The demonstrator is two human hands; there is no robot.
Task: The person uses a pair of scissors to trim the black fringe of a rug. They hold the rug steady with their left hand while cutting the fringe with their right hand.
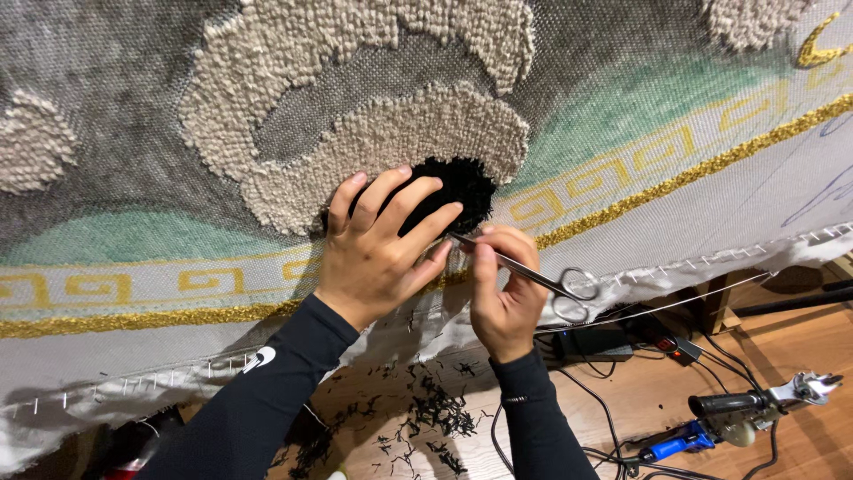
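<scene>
A grey backing cloth is stretched upright, with cream tufted loops and a black tufted patch at its middle. My left hand lies flat on the cloth, its fingers spread over the left part of the black patch. My right hand pinches a pair of slim metal scissors near the blades. The tips point at the lower edge of the black patch, by my left fingertips. The finger rings stick out to the right, free of my fingers.
A gold tufted band and green area cross the cloth. Its lower edge is stapled to a frame. Black yarn clippings litter the wooden floor. A tufting gun, cables and a black box lie at right.
</scene>
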